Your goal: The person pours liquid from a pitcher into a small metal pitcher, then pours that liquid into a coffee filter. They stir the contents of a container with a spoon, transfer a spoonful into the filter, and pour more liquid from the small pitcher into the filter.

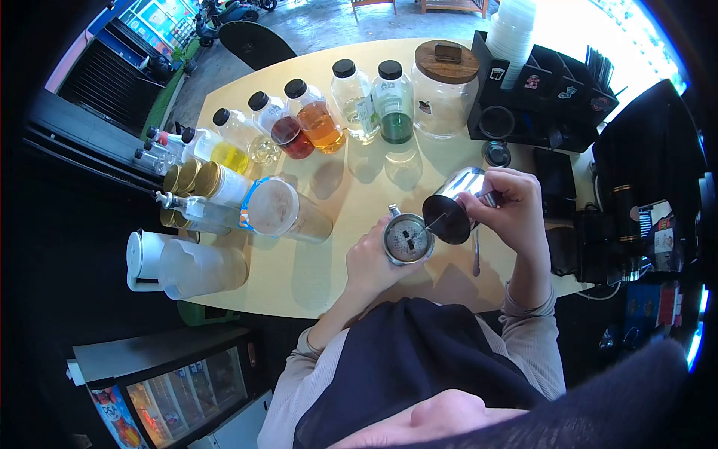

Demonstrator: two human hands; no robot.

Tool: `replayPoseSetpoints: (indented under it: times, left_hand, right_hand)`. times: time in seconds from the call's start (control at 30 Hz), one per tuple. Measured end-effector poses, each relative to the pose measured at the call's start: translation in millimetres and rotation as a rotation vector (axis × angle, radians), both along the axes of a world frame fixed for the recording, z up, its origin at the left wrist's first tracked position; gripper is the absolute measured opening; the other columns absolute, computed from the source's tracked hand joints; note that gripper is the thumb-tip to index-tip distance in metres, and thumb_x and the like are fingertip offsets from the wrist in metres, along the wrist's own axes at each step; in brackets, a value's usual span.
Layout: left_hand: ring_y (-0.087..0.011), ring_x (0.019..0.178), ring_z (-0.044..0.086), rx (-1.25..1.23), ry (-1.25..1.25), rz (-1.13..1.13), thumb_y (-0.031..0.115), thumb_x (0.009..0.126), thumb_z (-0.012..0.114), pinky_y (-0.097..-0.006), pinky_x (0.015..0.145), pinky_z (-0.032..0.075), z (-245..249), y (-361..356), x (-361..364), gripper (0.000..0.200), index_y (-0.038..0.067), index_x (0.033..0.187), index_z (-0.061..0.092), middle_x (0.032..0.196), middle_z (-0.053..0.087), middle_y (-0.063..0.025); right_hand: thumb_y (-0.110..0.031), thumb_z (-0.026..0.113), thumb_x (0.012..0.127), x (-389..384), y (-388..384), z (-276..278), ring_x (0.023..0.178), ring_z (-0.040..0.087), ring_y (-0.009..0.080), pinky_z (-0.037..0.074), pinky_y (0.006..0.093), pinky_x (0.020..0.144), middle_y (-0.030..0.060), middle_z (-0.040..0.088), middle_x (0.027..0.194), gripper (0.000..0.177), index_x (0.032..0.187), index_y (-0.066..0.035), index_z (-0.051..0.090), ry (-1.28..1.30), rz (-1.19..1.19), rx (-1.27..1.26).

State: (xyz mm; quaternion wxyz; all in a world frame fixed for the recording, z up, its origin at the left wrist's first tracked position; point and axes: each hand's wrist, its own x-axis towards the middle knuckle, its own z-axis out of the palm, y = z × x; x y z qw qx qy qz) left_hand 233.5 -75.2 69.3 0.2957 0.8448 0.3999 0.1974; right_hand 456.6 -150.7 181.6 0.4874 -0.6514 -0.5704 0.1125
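My left hand (pixel 368 262) is wrapped round a small metal cup (pixel 407 260) with a short side handle. A pale, perforated-looking disc with dark marks (pixel 408 239) shows inside its rim. In my right hand (pixel 511 203), fingers closed on the handle, a shiny steel pitcher (pixel 462 187) tilts left toward the cup. Its dark mouth faces me, and a thin bright line runs from it down to the disc. Below the pitcher lies a spoon (pixel 476 258) on the wooden table (pixel 329 277).
Bottles of coloured syrup (pixel 323 126) line the far edge. A wooden-lidded jar (pixel 444 97) stands beside a black organiser (pixel 523 112) with stacked plastic cups (pixel 511 37). To the left are a clear tub (pixel 288 209), gold-lidded jars (pixel 212 179) and a white jug (pixel 143 260).
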Motion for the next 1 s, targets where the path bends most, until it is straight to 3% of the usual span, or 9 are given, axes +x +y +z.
replayPoseSetpoints:
  times: [1.0]
  left_hand:
    - [-0.029, 0.089, 0.072, 0.01, -0.004, 0.001, 0.055, 0.06, 0.086, -0.0411, 0.075, 0.057, -1.7, 0.5, -0.5, 0.081, 0.015, 0.124, 0.056, 0.1, 0.071, -0.0071]
  right_hand:
    - [-0.011, 0.081, 0.073, -1.2, 0.2, 2.0, 0.05, 0.041, 0.012, 0.031, 0.0279, 0.048, 0.0052, 0.045, 0.055, 0.033, 0.06, -0.001, 0.052, -0.02, 0.0, 0.0]
